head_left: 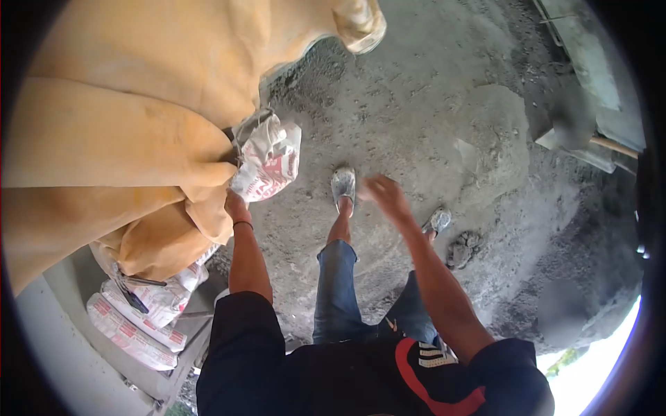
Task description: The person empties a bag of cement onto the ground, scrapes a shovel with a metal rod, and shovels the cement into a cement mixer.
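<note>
My left hand (237, 206) grips the lower edge of a crumpled white sack with red print (272, 161), close to the hanging folds of an orange tarp (125, 132). Its fingertips are partly hidden by the sack and the tarp. My right hand (383, 195) is in front of my body, above the dusty ground beside my foot, touching nothing that I can make out. Motion smears its fingers, so their position is unclear.
Several white sacks with red print (139, 326) lie stacked at lower left, partly under the tarp. Grey powdery ground (416, 90) spreads around my feet, with a low grey mound (496, 139) at right. Boards (603, 149) lie near the right edge.
</note>
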